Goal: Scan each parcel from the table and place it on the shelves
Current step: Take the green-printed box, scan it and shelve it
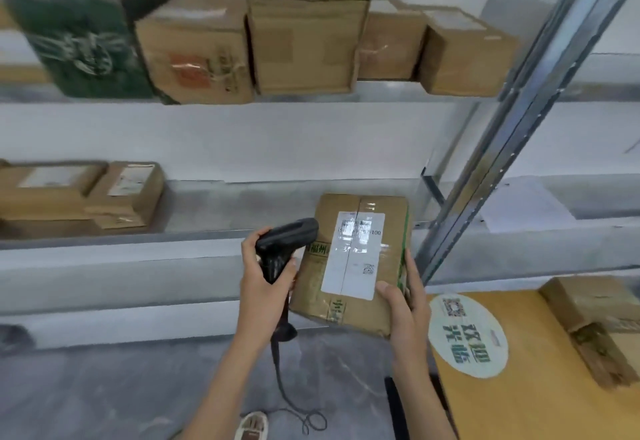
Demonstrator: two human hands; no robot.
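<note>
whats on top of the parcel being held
A white shipping label under clear tape lies on the parcel, and the right hand's thumb presses its near corner. The label's print is too blurred to read.

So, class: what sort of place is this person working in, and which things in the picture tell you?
Probably a parcel depot or stockroom. Metal shelves hold rows of taped cardboard boxes, the left hand grips a corded barcode scanner, and the right hand holds a labelled parcel.
</note>
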